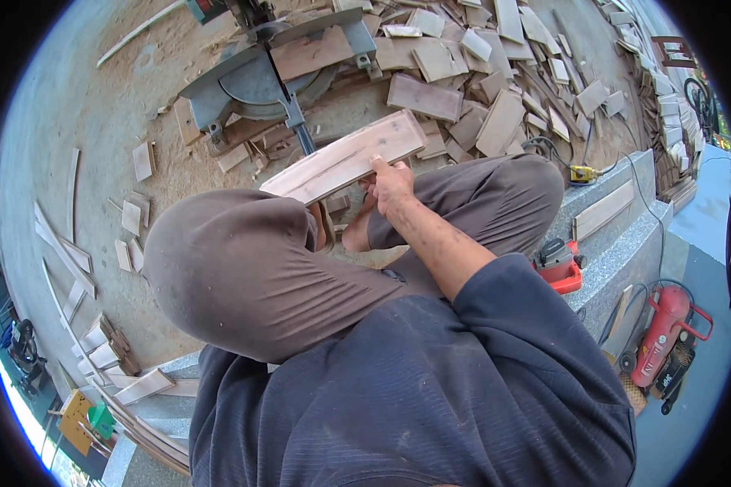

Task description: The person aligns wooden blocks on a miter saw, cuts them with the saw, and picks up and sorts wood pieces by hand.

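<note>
My right hand [391,187] is closed on the right end of a pale wooden board [353,156], thumb on its top face and fingers underneath. The board slants up to the right in front of my knees, its lower left end reaching my left knee. Just past it stands a mitre saw [260,81] with a grey metal base and fence, and a reddish wood piece [313,53] resting against that fence. My left hand does not show; the left sleeve runs down beside my raised left leg, which hides what lies beyond.
A large heap of wood offcuts [499,118] spreads at the far right. More offcuts and strips [61,243] lie on the dusty floor to the left. Beside my right hip sits a red and grey power tool [559,266]. A red air compressor [662,333] and cables stand below the granite steps [625,231].
</note>
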### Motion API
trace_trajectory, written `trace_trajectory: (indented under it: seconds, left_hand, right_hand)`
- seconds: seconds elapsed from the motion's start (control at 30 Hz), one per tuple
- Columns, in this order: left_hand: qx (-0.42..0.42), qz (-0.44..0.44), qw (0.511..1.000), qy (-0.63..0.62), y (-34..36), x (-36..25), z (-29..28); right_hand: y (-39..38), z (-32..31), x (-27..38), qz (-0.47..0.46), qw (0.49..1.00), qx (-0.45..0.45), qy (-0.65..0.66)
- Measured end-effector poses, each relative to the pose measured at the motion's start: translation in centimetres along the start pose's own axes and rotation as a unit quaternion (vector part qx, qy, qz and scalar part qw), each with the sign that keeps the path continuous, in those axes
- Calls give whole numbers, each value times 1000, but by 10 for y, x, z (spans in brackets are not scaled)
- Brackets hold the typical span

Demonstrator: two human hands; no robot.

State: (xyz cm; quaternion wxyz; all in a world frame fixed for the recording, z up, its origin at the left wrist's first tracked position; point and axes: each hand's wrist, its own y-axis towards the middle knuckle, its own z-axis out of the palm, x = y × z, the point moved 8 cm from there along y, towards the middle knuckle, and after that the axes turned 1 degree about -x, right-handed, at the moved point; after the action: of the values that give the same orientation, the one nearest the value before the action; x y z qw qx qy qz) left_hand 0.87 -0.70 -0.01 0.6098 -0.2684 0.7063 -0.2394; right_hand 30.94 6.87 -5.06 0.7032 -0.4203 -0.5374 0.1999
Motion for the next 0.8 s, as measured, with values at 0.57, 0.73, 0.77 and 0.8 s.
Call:
trace_trajectory:
  seconds: [0.57,0.73,0.77,0.8]
  left_hand:
    - [204,-23,975,-79,83,-44,67]
    - [219,-50,962,-154,101,-71,140]
    - [219,-58,961,-160,107,-65,146]
    - [210,-60,959,-179,106,-73,156]
  right_hand:
    - [72,-48,46,-80,974,-170,128]
    - [89,-101,105,-196,956,-184,115]
    - [93,-116,110,-189,946,-250,79]
    - [98,-127,118,-190,945,-254,80]
